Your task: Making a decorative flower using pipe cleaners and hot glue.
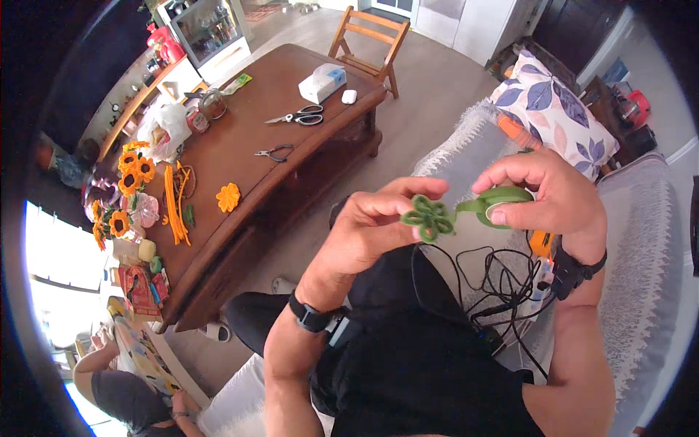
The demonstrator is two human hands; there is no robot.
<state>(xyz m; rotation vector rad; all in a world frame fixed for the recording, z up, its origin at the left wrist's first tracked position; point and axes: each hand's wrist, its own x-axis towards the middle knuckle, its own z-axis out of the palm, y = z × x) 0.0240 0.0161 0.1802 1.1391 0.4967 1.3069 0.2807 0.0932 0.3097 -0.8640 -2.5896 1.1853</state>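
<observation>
Between the fingers of my left hand (364,229) is a green fuzzy five-petal piece (428,218), shaped like a small flower, with its looped side facing up. My right hand (557,200) grips a roll of green tape (507,195) between thumb and fingers. A short strip of tape (467,207) runs from the roll towards the green piece. Whether the strip is stuck to it, I cannot tell. Both hands are held above my lap, close together.
On the brown table (247,131) lie an orange fuzzy flower (228,197), pliers (275,153), scissors (298,116), a tissue box (322,83) and yellow fuzzy stems (175,204). Sunflowers (131,178) stand at its left. Black cables (495,280) tangle beside me. Another person (127,397) sits lower left.
</observation>
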